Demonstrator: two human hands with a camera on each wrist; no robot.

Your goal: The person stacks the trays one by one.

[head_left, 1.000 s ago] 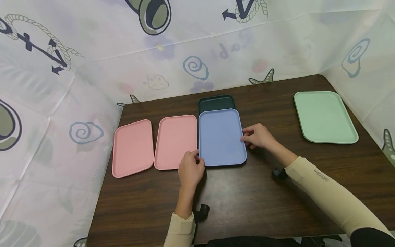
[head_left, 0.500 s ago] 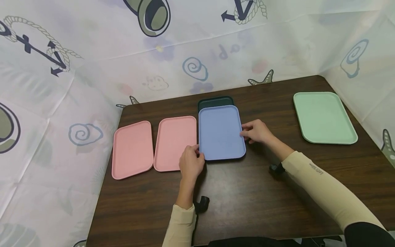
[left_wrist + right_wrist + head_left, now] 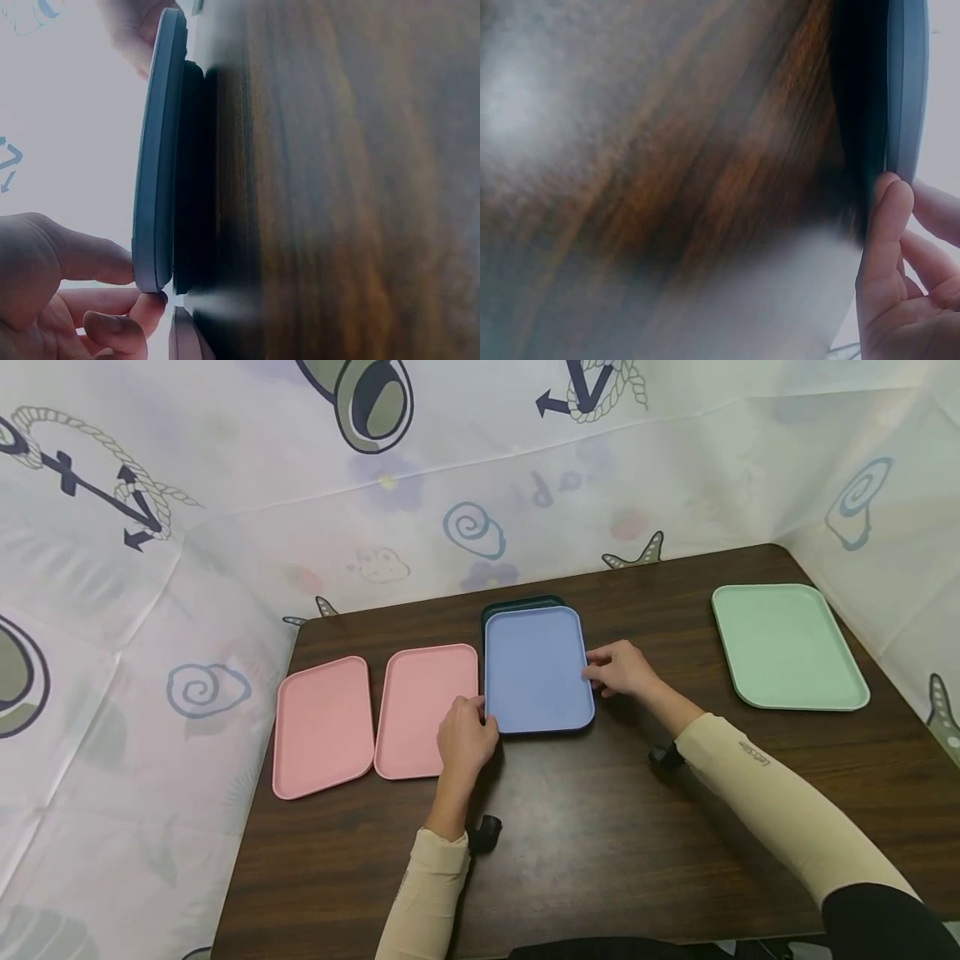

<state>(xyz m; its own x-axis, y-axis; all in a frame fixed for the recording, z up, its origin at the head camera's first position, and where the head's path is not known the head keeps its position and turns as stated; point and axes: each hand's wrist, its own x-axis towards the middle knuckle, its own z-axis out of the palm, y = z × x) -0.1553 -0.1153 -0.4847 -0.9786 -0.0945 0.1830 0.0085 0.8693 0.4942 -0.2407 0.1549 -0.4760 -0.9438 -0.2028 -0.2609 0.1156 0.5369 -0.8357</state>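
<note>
A blue tray lies over a dark green tray, whose far rim alone shows in the head view. My left hand pinches the blue tray's left edge near its near corner. On the opposite side, my right hand pinches the right edge between thumb and fingers. Seen edge-on in the left wrist view, the blue tray sits just above the dark tray; whether they touch all along cannot be told. The right wrist view shows fingers under the blue tray's rim.
Two pink trays lie side by side to the left, the nearer one partly behind my left hand. A light green tray is at the table's right edge. The brown wooden table meets a printed cloth at the back.
Both hands have slid the blue tray away from me, towards the table's far edge. It now covers more of the dark green tray. The pink and light green trays have stayed put.
</note>
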